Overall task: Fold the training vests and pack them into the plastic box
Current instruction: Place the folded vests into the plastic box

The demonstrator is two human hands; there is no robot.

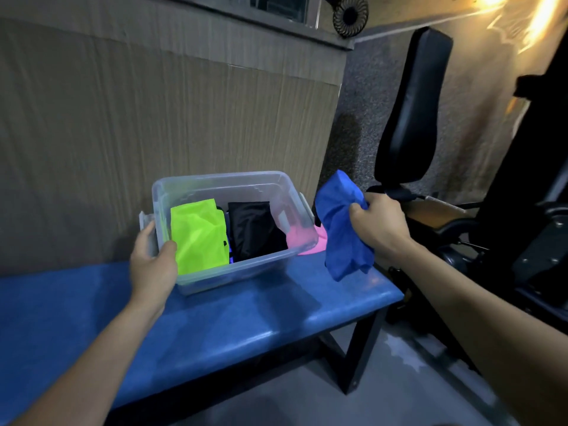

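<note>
Gripping plastic box (pixel 215 182) rim: left hand (pixel 152 265) | right hand (pixel 379 224) fingers clamped on blue vest (pixel 341 241)

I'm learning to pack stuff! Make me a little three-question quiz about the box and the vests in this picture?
1. True or false: the right hand grips the blue vest inside the plastic box.
2. Which vest lies nearest the left hand? A) black vest B) neon yellow vest C) pink vest
3. Fill in: the box stands on the blue ____.

Key
1. False: the vest is held outside the box, to its right.
2. B. The left hand holds the box's rim beside it.
3. bench
</note>
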